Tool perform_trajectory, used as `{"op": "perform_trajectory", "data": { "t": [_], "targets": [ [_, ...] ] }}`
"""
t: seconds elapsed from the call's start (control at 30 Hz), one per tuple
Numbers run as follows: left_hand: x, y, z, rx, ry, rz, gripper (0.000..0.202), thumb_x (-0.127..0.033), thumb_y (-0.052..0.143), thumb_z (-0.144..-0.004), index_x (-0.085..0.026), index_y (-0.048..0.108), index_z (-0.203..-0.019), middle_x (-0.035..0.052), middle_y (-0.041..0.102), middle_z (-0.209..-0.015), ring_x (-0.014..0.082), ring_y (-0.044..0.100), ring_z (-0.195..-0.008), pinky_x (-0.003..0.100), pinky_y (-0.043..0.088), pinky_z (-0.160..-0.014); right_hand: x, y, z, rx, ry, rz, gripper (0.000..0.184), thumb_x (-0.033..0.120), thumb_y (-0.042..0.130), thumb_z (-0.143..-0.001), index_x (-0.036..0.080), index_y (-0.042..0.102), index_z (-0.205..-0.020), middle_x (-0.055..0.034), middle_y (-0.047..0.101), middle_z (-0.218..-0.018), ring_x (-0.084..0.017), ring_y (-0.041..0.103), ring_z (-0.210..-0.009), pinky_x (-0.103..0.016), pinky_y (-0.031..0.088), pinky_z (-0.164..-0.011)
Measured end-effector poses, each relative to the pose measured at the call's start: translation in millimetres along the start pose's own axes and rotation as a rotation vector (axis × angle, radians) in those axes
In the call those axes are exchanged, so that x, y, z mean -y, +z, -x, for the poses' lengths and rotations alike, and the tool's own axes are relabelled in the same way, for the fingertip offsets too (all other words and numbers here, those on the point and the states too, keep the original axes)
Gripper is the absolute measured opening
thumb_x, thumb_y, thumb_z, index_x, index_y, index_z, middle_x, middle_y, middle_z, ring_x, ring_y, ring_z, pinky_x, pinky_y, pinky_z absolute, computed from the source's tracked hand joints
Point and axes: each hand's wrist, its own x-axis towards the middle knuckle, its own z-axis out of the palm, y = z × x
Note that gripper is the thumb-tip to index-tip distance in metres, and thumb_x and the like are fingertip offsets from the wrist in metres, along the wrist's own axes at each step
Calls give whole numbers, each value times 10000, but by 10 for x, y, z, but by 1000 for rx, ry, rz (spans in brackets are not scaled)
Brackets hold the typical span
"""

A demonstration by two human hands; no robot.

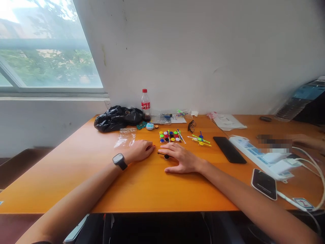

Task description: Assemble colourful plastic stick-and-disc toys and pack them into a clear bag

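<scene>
My left hand (141,150), with a black smartwatch (119,161) on the wrist, rests on the orange table (76,176) with its fingers curled, and what they hold, if anything, is hidden. My right hand (181,158) lies flat with fingers stretched out, over a thin black stick with a small black disc (166,156) on it. Just beyond both hands sits a cluster of small coloured discs (169,136) and coloured sticks (200,139).
A black plastic bag (118,118), a cola bottle (145,104), clear plastic bags (125,137) and glasses (191,126) lie farther back. To the right are two dark phones (229,149) (264,183), a white power strip (261,156) with cables, papers (227,121), and another person's hand (304,140).
</scene>
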Motion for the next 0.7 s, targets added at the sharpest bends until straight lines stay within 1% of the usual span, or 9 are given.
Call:
{"op": "perform_trajectory", "data": {
  "t": [0.13, 0.27, 0.33, 0.4, 0.53, 0.6, 0.7],
  "targets": [
    [-2, -3, 0, 2, -3, 6, 456, -453, 416, -1084, -212, 644, -770, 101, 740, -822, 227, 648, -691, 327, 316, -620, -4, 9, 3, 12, 1, -3, 767, 573, 788, -892, 289, 542, -1561, -135, 561, -1546, -343, 507, -1426, -513, 391, -1216],
    [-3, -3, -1, -4, 6, 8, 453, -439, 417, -1084, -212, 627, -754, 96, 727, -802, 221, 635, -681, 326, 303, -621, -2, 14, 5, 38, -3, 18, 671, 558, 768, -915, 297, 609, -1512, -129, 537, -1579, -352, 489, -1451, -533, 375, -1226],
    [-6, -5, 0, -9, 7, 4, 453, -436, 417, -1084, -211, 615, -745, 91, 721, -791, 219, 632, -677, 326, 292, -615, 9, 11, 5, 58, -14, 18, 677, 556, 774, -906, 294, 617, -1510, -122, 510, -1612, -358, 479, -1460, -549, 356, -1239],
    [-10, -7, 2, -15, 7, 4, 448, -430, 420, -1083, -210, 609, -742, 90, 721, -791, 218, 633, -678, 327, 290, -614, 34, 4, 4, 80, -28, 2, 694, 544, 767, -910, 298, 594, -1536, -103, 490, -1643, -357, 465, -1471, -552, 343, -1249],
    [-11, -4, 4, -18, 16, 6, 443, -421, 427, -1081, -208, 610, -739, 89, 723, -792, 216, 636, -681, 325, 295, -616, 127, -11, -1, 136, -50, -33, 625, 498, 698, -968, 318, 575, -1554, -52, 512, -1638, -369, 371, -1545, -571, 325, -1248],
    [-4, 7, 2, -20, 16, 6, 443, -423, 431, -1082, -207, 603, -735, 87, 722, -789, 212, 632, -675, 323, 290, -612, 177, -12, -7, 165, -63, -41, 635, 513, 691, -971, 314, 568, -1561, -58, 520, -1631, -385, 335, -1568, -591, 304, -1246],
    [12, 26, -3, -24, 16, 6, 442, -426, 437, -1081, -204, 587, -728, 87, 723, -786, 207, 624, -667, 320, 279, -606, 211, -1, -15, 196, -79, -48, 697, 569, 710, -949, 293, 557, -1570, -93, 530, -1621, -406, 356, -1557, -599, 302, -1228]
  ]
}}
